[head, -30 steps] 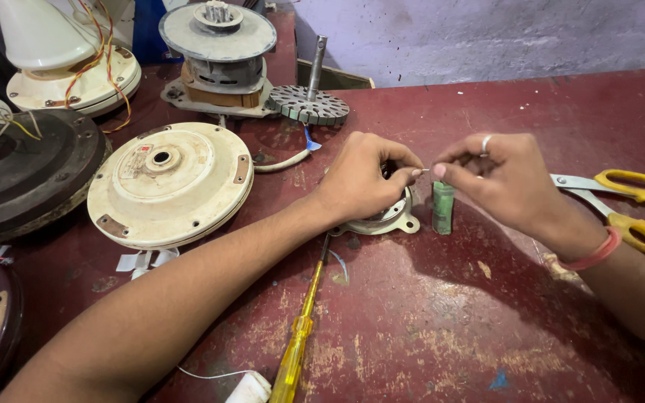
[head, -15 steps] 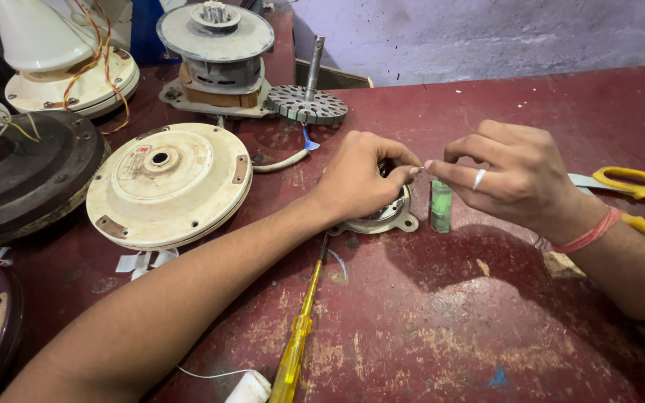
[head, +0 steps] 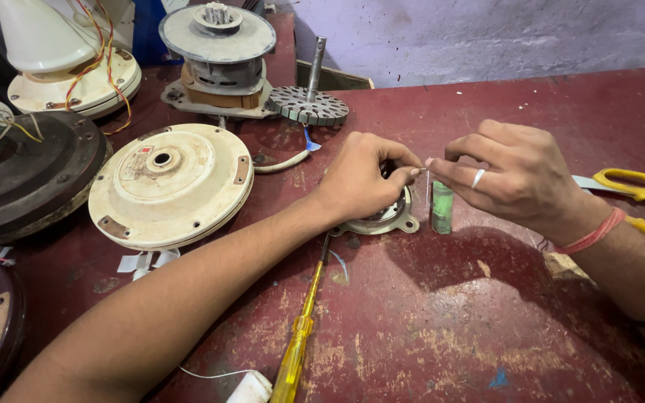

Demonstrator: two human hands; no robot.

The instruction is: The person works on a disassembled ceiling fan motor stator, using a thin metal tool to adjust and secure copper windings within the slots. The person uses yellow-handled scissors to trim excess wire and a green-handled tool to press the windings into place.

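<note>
I see a table (head: 427, 321) of dull red paint, scratched and worn to pale patches. The cream fan housing (head: 169, 185) looks like smooth painted metal with a soft sheen. The small motor plate (head: 382, 220) under my left hand (head: 363, 179) is bare grey metal. The screwdriver (head: 296, 351) has a glossy, clear yellow plastic handle; the scissors (head: 636, 186) have shiny yellow plastic loops.
</note>
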